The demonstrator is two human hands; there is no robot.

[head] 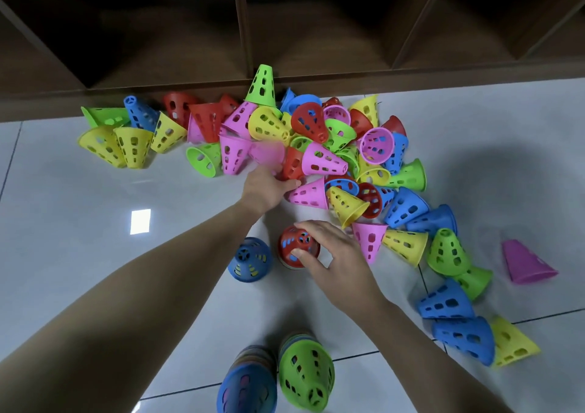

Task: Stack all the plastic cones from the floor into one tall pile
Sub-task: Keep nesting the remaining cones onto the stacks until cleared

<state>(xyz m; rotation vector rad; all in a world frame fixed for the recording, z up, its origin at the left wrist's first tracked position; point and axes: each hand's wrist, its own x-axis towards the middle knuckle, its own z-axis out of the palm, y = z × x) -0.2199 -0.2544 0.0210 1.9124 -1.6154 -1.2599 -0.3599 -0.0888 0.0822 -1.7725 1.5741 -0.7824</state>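
Observation:
Several perforated plastic cones in pink, yellow, green, blue and red lie in a loose heap (pixel 316 146) on the white tiled floor. My left hand (pixel 269 184) reaches into the heap and grips a blurred pink cone (pixel 267 154). My right hand (pixel 335 251) curls its fingers and thumb round the red-topped stack (pixel 296 244) standing on the floor. A short blue stack (pixel 250 259) stands just left of it. Two tall stacks rise close to me, one topped blue (pixel 247 384), one topped green (pixel 305 377).
A dark wooden shelf unit (pixel 285 32) with open compartments runs along the back of the heap. Loose cones trail right, among them a pink one (pixel 525 262) standing apart and blue ones (pixel 456 320) near my right forearm. Bare tiles lie to the left.

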